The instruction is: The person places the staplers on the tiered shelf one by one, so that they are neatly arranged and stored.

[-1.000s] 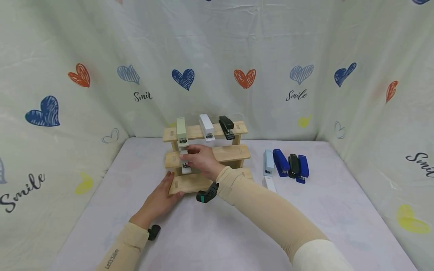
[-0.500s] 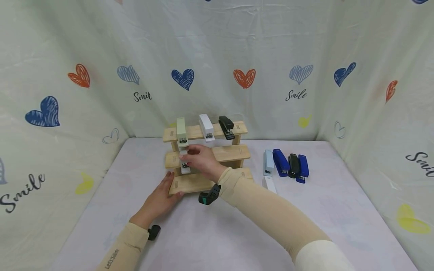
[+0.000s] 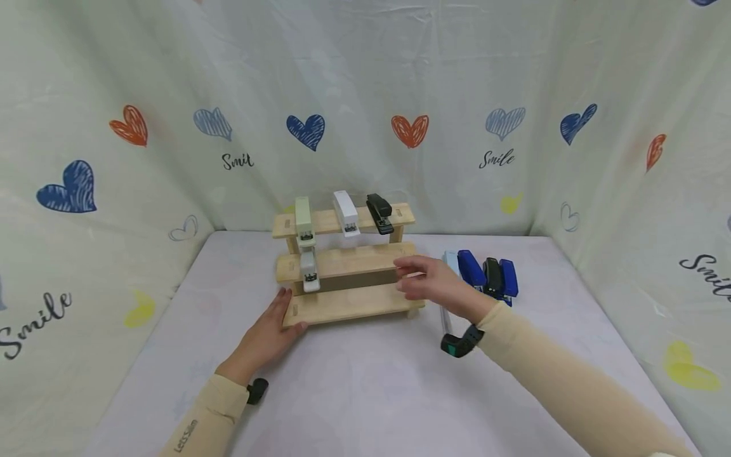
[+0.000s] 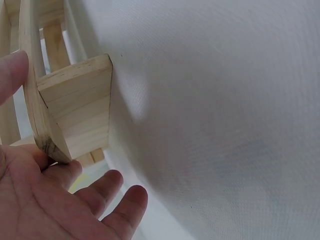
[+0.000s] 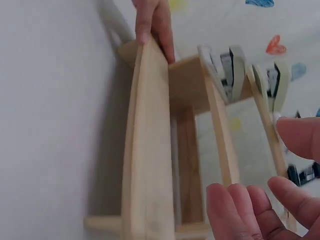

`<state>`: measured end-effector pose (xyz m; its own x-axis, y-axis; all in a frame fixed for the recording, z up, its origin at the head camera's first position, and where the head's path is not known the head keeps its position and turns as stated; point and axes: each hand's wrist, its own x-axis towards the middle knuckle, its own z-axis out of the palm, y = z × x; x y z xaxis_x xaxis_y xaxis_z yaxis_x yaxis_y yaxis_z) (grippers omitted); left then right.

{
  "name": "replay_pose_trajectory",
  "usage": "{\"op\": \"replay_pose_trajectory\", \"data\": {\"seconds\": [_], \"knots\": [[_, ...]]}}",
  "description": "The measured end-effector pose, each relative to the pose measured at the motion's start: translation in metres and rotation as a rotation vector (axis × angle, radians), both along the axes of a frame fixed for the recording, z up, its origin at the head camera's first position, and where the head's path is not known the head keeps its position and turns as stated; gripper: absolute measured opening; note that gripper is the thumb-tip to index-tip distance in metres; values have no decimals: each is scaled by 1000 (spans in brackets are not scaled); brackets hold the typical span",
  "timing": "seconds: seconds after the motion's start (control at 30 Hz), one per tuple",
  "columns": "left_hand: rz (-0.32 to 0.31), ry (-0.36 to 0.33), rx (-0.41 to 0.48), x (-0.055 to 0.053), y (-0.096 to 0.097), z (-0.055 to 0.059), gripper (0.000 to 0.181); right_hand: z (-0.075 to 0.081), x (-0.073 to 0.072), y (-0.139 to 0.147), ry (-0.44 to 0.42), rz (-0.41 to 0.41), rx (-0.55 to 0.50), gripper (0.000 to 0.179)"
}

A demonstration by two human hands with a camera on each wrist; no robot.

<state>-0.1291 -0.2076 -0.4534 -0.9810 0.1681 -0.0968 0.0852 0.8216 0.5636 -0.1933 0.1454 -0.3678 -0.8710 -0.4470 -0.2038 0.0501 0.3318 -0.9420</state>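
Note:
My left hand (image 3: pixel 265 336) grips the left end of the bottom shelf of a three-tier wooden rack (image 3: pixel 348 304), thumb at the front edge, fingers round the end. Unladen, my right hand (image 3: pixel 436 285) hangs in the air by the rack's right side, fingers apart and loosely bent. A white stapler (image 3: pixel 309 270) rests at the left of the middle shelf. On the top shelf are a pale green stapler (image 3: pixel 304 221), another white stapler (image 3: pixel 345 212) and a black stapler (image 3: pixel 379 212). In the left wrist view, fingers (image 4: pixel 107 192) reach past the shelf end.
Right of the rack, several staplers lie on the white table (image 3: pixel 354 387): a light blue one (image 3: pixel 451 259) partly behind my hand, a dark blue one (image 3: pixel 470 268), a black one (image 3: pixel 492 275) and another blue one (image 3: pixel 508 278). A white curtain (image 3: pixel 365 63) encloses the table.
My right hand has let go of the white stapler on the middle shelf and moved right, away from it. The left hand keeps its place on the rack.

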Motion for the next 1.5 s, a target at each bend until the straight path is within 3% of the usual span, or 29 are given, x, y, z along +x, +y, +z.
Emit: {"op": "replay_pose_trajectory", "data": {"seconds": [0.2,0.4,0.67,1.5], "knots": [[3,-6,-11,-1,-1,-1,90,-27,18,76,-18,-124,73,58],[0,3,-13,-2,0,-2,90,-56,33,108,-45,-262,147,61],[4,5,-12,0,1,0,90,-80,48,102,-127,-285,132,67],[2,10,5,1,2,0,89,-85,48,94,-197,-332,44,72]]}}
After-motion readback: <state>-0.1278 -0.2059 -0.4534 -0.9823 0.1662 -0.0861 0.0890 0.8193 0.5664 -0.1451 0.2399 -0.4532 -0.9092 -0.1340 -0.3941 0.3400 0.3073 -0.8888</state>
